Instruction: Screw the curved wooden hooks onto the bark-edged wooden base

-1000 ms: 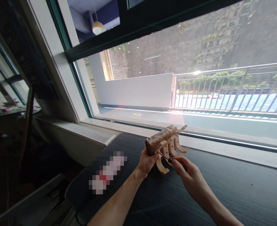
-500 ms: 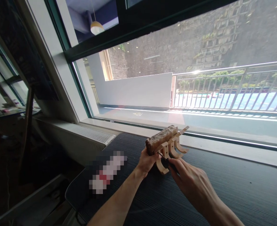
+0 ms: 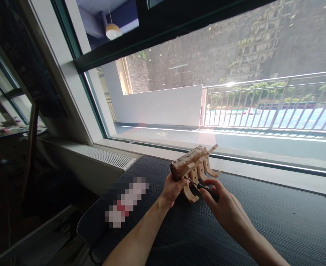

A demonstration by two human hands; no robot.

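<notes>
My left hand (image 3: 172,192) grips the near end of a wooden rack (image 3: 189,159), a rough brown slab with several pale curved wooden hooks (image 3: 200,170) along its right side. The rack is held tilted above the dark table. In my right hand (image 3: 221,197) is a screwdriver (image 3: 213,193) with a black handle. Its thin metal shaft points left, the tip at the nearest hook beside my left thumb. Whether the tip sits in a screw is too small to tell.
Under my hands lies a dark wood-grained table (image 3: 276,210) with a rounded left corner. A blurred-out pale and red object (image 3: 126,203) rests on its left part. Beyond are a window sill (image 3: 157,149), a large window and a white radiator cover (image 3: 104,155).
The rack has shifted slightly left and tilted a little. My right hand has turned and its fingers have loosened along the screwdriver, so more of the black handle shows.
</notes>
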